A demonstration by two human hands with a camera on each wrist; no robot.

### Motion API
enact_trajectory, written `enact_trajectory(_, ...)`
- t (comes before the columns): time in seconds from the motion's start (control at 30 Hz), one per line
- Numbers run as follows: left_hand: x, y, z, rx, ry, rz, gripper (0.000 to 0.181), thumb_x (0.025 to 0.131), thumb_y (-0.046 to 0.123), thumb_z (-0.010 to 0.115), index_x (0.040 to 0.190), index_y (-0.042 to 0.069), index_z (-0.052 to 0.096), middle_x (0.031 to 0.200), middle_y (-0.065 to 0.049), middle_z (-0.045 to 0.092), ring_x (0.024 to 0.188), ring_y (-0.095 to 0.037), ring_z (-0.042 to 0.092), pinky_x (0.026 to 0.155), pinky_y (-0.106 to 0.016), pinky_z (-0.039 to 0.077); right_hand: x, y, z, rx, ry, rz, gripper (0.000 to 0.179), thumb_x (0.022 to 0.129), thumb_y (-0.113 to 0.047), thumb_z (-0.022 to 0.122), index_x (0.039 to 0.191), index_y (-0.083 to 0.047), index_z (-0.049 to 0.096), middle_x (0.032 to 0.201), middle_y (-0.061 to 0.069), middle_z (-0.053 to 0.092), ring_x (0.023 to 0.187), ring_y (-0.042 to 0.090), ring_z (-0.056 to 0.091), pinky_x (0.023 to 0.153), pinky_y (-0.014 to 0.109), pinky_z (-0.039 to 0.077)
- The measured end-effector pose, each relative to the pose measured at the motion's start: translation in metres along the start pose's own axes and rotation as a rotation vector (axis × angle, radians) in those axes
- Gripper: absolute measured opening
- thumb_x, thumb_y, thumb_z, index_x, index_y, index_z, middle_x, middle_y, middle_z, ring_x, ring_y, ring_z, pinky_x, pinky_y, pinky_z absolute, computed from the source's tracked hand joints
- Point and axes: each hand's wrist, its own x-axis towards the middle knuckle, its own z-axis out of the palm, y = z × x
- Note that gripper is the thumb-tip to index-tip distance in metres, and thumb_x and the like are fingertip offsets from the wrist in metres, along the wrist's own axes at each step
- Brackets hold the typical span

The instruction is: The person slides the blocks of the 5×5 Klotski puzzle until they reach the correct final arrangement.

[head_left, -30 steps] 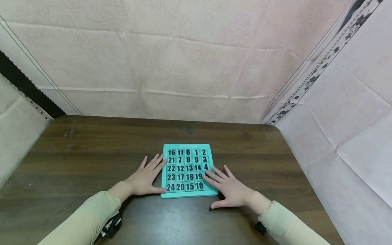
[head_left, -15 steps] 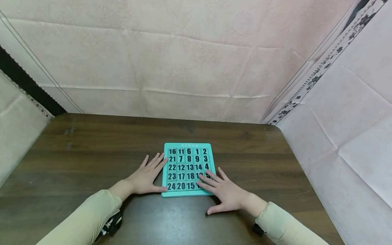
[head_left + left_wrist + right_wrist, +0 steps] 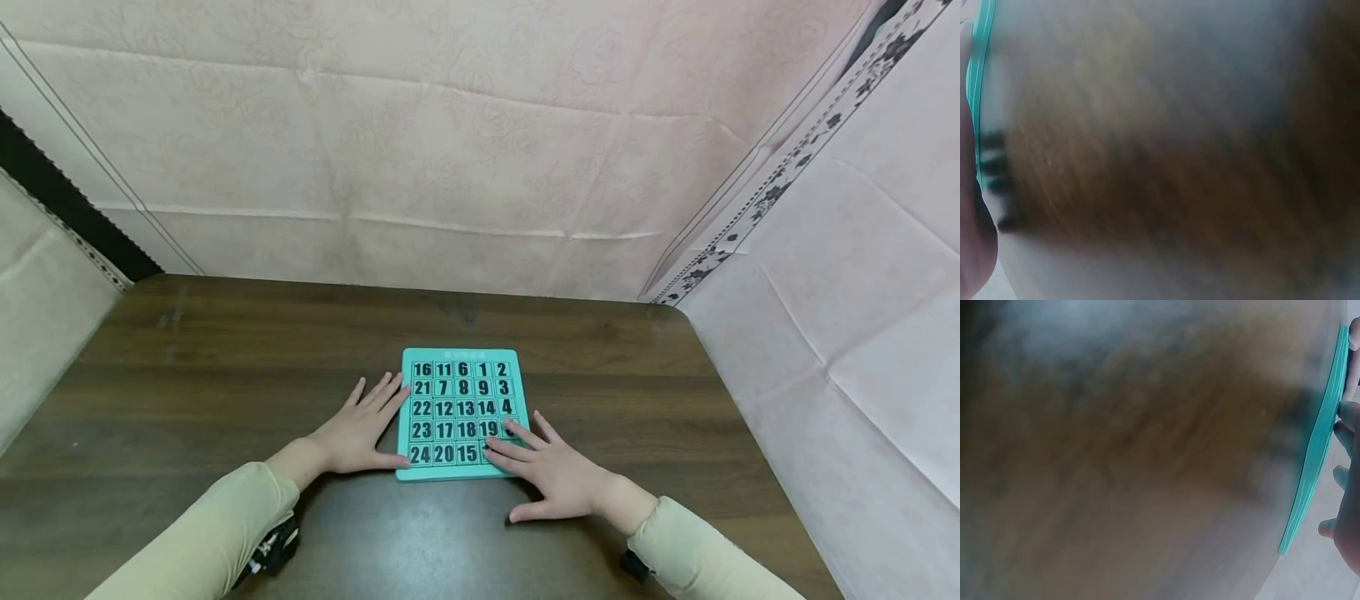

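Note:
A turquoise number slide puzzle (image 3: 461, 408) lies flat on the table, its square tiles carrying black numbers in rows. My left hand (image 3: 352, 437) is at its left side, fingers spread and straight, with fingertips and thumb tip on the frame's left edge. From the right, my right hand (image 3: 558, 475) reaches over the lower right corner with extended fingers. Its fingertips lie over the tiles there and hide some of them, while the thumb stays off the board near the table. In the right wrist view, the puzzle's thin side (image 3: 1316, 450) shows beside the fingers (image 3: 1344, 478).
The dark wood table (image 3: 262, 358) has rounded far corners. Pale patterned cloth (image 3: 450, 167) hangs behind it, and more white cloth (image 3: 847, 292) falls along the right side. Black devices are strapped under both wrists.
My right hand has slid left and slightly toward me, its fingertips going from the right edge column onto the lower right tiles. The left hand holds its place on the puzzle.

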Motion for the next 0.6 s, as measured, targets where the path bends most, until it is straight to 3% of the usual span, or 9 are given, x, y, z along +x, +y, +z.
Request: enact_trajectory(0.6,0.002,-0.002,0.001,0.012,-0.027,-0.004,0.108,0.075,0.076,0.051,0.151,0.008,0.015,0.159,-0.012,0.006,0.146,-0.031,0.005,0.113,-0.060,0.004,-0.020,0.010,-0.001,0.044,0.040,0.016,0.083,0.082,-0.062,0.055,0.148,-0.019,0.029,0.154,0.000,0.029,0.144,0.032,0.019,0.110,0.061,0.010)
